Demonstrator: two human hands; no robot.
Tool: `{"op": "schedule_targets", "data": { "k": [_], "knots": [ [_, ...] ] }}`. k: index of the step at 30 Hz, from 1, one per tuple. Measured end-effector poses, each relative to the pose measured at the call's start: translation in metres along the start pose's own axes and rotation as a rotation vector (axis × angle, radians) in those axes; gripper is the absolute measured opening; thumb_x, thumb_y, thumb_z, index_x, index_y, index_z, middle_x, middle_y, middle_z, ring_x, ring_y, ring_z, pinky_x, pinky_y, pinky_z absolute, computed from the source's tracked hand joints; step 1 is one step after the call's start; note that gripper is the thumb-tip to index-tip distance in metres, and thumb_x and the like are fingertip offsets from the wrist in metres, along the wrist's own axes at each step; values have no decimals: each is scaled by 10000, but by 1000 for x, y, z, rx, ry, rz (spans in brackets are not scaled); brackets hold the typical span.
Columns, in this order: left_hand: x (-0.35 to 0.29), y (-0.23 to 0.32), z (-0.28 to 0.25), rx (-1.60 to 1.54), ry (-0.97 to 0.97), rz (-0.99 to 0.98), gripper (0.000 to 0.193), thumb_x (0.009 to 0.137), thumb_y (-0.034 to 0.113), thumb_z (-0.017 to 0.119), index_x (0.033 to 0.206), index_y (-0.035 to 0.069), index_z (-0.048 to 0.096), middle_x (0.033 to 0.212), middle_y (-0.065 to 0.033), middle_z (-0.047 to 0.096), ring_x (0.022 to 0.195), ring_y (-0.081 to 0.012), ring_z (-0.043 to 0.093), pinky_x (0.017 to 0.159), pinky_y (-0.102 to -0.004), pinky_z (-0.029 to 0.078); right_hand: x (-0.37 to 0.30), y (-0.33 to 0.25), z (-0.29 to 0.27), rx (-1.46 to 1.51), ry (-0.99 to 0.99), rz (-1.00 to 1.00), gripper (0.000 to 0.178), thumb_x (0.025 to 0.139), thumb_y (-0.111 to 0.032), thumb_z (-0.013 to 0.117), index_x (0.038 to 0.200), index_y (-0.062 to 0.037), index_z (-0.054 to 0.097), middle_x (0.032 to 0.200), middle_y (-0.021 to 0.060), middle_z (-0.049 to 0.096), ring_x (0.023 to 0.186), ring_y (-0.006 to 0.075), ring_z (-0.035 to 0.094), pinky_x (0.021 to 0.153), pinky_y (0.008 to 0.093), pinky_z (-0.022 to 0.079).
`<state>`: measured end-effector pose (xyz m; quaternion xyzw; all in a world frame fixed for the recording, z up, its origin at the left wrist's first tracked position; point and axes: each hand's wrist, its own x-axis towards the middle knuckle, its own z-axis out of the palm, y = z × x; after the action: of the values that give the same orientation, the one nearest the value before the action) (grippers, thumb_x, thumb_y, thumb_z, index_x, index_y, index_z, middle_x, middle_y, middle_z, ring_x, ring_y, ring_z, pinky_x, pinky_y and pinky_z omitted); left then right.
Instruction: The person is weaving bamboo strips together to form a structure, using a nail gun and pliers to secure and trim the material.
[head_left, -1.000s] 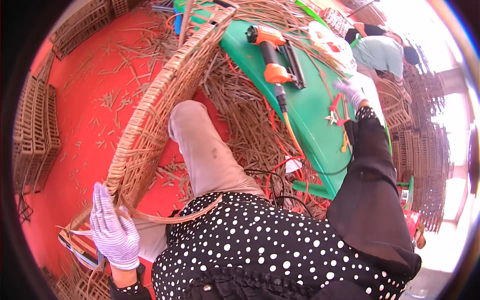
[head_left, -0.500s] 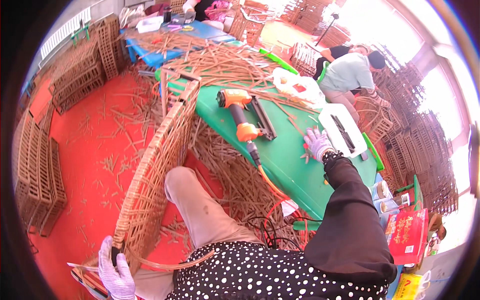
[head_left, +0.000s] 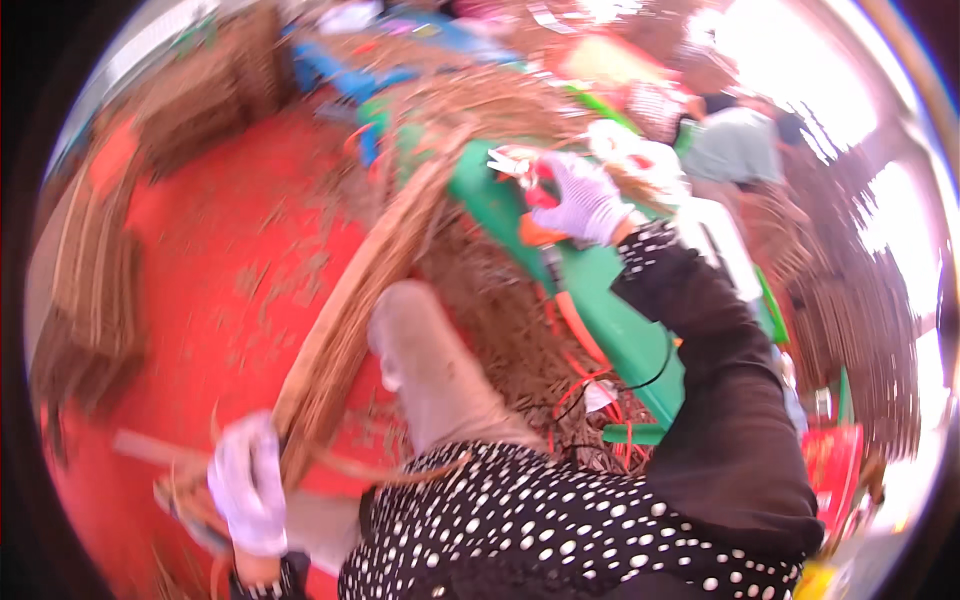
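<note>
My right hand [head_left: 585,200], in a white glove, is closed round a pair of red-handled cutters [head_left: 515,163] with pale metal jaws, held above the green table [head_left: 610,300]. Partly hidden beneath it lies an orange and black nail gun [head_left: 540,232] with its hose running toward me. At the lower left, my gloved left hand [head_left: 250,485] grips the near end of a woven wooden basket [head_left: 350,300], tilted on its side beside my knee. A loose bent strip [head_left: 400,475] sticks out from that end across my lap. Motion smears the finer detail.
Wooden strips [head_left: 480,105] are heaped on the table's far end, and scraps litter the red floor [head_left: 250,250]. A white tray [head_left: 725,245] stands at the table's right. Stacked baskets [head_left: 90,300] line the left side. A co-worker [head_left: 740,145] bends at the back right.
My right hand has lifted off the table beside the tray and moved left over the nail gun, now with the cutters. The basket has turned edge-on, my left hand still on it.
</note>
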<state>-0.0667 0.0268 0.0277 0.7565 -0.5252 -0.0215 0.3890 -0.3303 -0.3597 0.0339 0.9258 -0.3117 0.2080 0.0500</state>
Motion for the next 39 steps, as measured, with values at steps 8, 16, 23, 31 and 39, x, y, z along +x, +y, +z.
{"op": "schedule_targets", "data": {
  "k": [8,16,23,31,39],
  "knots": [
    [9,-24,-14,-517,125,-405,182,849,143,564,932,-8,620,798,-88,630,738,-135,596,694,-267,468,62,-197,2,38,-39,-873,676,640,-414,673,1193,-92,458,1104,127,517,1037,303,489,932,427,333],
    [11,-45,-9,-472,184,-244,202,875,173,556,949,-4,617,754,-9,593,665,-68,531,631,-225,460,68,-244,29,44,-146,-1034,695,640,-477,661,1180,-88,464,1086,130,520,1031,289,497,914,425,339],
    [14,-46,-9,-441,164,-252,197,872,166,554,966,4,616,788,-11,613,691,-67,539,653,-224,467,82,-257,29,-83,-98,-1133,711,646,-494,664,1201,-94,469,1034,109,535,984,267,526,870,408,369],
    [13,-44,-9,-508,175,-279,197,874,164,550,971,6,618,787,-10,615,692,-68,543,650,-227,467,90,-259,27,-65,-174,-1197,620,667,-476,657,1139,-90,541,946,102,585,893,257,575,801,391,425],
    [1,-60,-14,-116,734,-19,276,837,173,587,1068,23,578,1017,-100,609,984,-227,569,894,-298,428,60,-191,27,164,-151,-420,593,690,-451,670,1109,-49,549,991,148,619,900,320,595,786,360,471]
  ]
}}
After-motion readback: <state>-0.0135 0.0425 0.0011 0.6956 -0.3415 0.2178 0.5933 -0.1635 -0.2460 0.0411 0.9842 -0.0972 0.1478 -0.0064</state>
